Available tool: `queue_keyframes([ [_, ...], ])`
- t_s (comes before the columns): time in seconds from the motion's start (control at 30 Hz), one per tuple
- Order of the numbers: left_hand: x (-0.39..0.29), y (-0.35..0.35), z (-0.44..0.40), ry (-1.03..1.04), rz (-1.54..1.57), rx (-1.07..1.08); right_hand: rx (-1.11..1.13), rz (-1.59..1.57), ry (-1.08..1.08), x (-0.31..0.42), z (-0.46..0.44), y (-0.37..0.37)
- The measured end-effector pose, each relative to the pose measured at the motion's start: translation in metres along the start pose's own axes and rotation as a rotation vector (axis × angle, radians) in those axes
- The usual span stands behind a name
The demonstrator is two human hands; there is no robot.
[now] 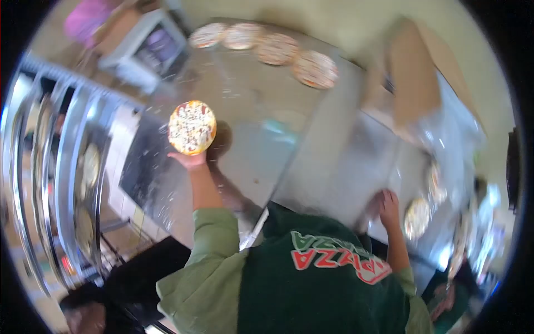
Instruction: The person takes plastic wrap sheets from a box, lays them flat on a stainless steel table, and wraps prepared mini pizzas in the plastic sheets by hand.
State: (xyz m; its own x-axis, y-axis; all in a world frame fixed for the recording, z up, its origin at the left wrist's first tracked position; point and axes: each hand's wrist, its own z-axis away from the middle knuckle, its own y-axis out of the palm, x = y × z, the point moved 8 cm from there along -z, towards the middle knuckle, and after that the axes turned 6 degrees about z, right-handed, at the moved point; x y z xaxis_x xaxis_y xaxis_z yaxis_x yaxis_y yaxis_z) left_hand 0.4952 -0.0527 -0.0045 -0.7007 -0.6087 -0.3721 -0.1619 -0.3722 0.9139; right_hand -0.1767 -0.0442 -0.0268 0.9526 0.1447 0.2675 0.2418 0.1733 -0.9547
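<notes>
A round topped pizza point(192, 128) rests on my left hand point(192, 160), raised above the metal table point(250, 122) at the left. Its underside and most of my fingers are hidden beneath it. My right hand point(389, 204) is low over the metal surface at the right, fingers stretched out and nothing visible in them. Nearest to it on the right lies another pizza point(417, 219), with a further pizza point(436, 181) just beyond. Along the back edge of the table, several pizzas point(277, 49) lie in a row.
At the left stands a metal rack point(69, 183) holding round items. A white box-like unit point(146, 50) sits at the back left. An open cardboard box point(411, 72) and clear plastic point(453, 131) are at the back right.
</notes>
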Motion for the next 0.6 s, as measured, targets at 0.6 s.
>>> queue_keyframes([
  [0.6, 0.367, 0.021, 0.331, -1.496, -0.465, 0.011, -0.228, 0.012, 0.103, -0.017, 0.016, -0.023],
])
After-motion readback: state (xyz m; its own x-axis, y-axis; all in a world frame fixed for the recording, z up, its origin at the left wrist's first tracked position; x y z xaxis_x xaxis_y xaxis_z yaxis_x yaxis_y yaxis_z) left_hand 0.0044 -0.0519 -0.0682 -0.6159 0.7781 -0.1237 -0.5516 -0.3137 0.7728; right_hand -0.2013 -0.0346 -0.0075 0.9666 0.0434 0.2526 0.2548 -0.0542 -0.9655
